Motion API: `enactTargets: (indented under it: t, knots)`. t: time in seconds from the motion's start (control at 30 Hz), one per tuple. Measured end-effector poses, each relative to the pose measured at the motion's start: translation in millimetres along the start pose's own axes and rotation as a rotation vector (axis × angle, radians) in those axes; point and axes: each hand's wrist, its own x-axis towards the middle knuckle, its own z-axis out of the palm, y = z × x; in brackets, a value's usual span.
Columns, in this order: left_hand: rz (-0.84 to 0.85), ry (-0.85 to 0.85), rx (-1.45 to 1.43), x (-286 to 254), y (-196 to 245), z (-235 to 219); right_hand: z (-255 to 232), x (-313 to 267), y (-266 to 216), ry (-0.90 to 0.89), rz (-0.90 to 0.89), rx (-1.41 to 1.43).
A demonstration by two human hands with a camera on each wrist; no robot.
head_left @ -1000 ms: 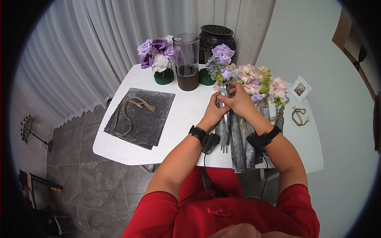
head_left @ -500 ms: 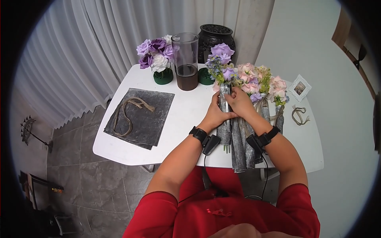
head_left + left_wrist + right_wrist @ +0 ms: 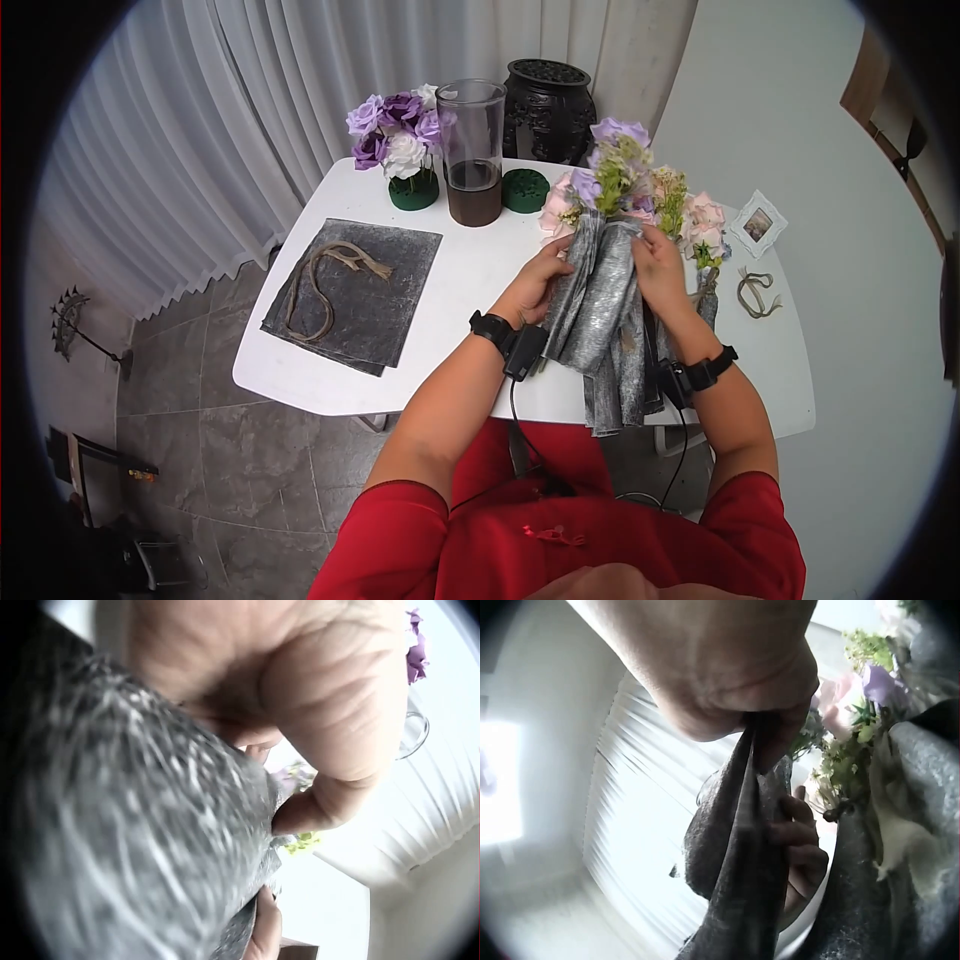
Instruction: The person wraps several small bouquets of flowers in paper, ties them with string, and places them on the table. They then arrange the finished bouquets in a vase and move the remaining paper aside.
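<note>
A bouquet (image 3: 620,150) of lilac flowers with pale green sprigs stands in partly unrolled grey wrapping paper (image 3: 603,300) in front of the person. At the paper's left side, my left hand (image 3: 538,283) grips it, the thumb (image 3: 304,814) pressed on the sheet near its top. My right hand (image 3: 660,268) pinches the opposite edge, and the right wrist view shows folded paper (image 3: 742,847) hanging from those fingers. The stems are mostly hidden inside the wrap.
Other wrapped bouquets with pink flowers (image 3: 703,220) lie on the right. Flat grey sheets (image 3: 375,310) with a cord (image 3: 325,290) lie left. Behind stand a glass vase (image 3: 472,140), purple and white flowers (image 3: 400,140), green foam (image 3: 526,190) and a black stool (image 3: 548,110). A small frame (image 3: 758,224) and twine (image 3: 757,293) lie right.
The wrap has gone from a narrow roll to a wide, opened sheet. My right hand has moved right with its edge, and the flowers have shifted right, uncovering the green foam.
</note>
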Motion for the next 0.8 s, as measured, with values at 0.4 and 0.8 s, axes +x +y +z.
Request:
enactTargets:
  t: [0.4, 0.8]
  knots:
    - [-0.123, 0.219, 0.025, 5, -6, -7, -54, -16, -38, 0.047, 0.048, 0.111]
    - [-0.068, 0.316, 0.036, 5, -2, -5, -143, -4, 10, 0.136, 0.131, 0.363]
